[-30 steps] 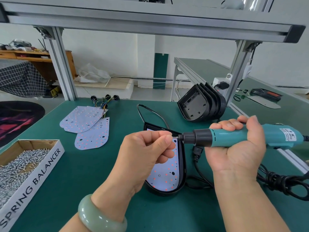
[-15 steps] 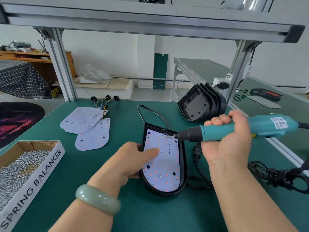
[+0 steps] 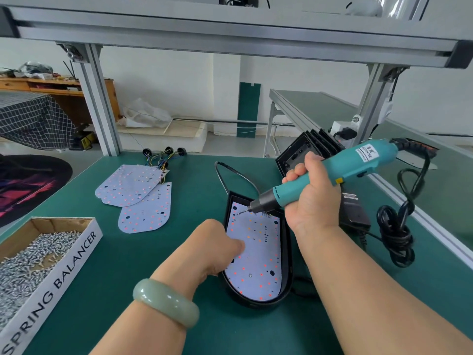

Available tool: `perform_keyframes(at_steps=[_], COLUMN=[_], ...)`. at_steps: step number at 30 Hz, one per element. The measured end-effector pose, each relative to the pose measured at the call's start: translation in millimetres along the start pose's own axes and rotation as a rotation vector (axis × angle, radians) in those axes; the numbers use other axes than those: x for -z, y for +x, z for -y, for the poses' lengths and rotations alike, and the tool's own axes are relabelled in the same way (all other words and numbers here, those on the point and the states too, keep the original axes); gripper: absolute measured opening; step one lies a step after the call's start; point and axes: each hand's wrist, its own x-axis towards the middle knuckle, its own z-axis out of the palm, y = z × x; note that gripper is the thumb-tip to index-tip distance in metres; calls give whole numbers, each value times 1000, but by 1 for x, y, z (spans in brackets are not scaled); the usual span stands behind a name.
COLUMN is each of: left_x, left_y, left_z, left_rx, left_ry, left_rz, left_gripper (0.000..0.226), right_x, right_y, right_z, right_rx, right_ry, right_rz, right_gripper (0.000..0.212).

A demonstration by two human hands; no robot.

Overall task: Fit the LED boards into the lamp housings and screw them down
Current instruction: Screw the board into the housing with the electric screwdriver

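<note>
The black lamp housing [image 3: 256, 303] at centre holds the LED board [image 3: 258, 252]. The left hand [image 3: 215, 242], fingers curled, presses on the board. The right hand [image 3: 312, 198] grips the screwdriver [image 3: 340, 170], its tip at the board's 11 o'clock corner. The box [image 3: 71, 262] at 8 o'clock holds screws [image 3: 25, 265].

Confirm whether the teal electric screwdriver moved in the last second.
Yes. Against the black lamp housing, the teal electric screwdriver swung its tip left from the right rim to the white LED board far-left corner, its body tilting nose-down.
</note>
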Motion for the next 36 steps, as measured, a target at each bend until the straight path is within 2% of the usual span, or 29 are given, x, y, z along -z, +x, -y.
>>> perform_keyframes(at_steps=[6, 15, 23, 26, 31, 36], left_x=[0, -1, -1, -1, -1, 0], left_y=[0, -1, 1, -1, -1, -3], left_z=[-2, -2, -2, -3, -8, -7], left_rx=[7, 12, 13, 14, 13, 33], left_ry=[24, 42, 58, 81, 102, 102], left_rz=[-9, -4, -1, -9, -5, -12], left_gripper=[22, 26, 24, 25, 24, 31], right_x=[-4, -17, -9, -15, -36, -41], right_y=[2, 5, 10, 9, 5, 4], right_z=[-6, -5, -7, -11, -16, -20], right_rx=[32, 82, 42, 72, 104, 29], right_ry=[-61, -180, -107, -177, -241, -258], right_rz=[34, 215, 146, 216, 454, 428], right_gripper=[24, 15, 13, 15, 17, 20])
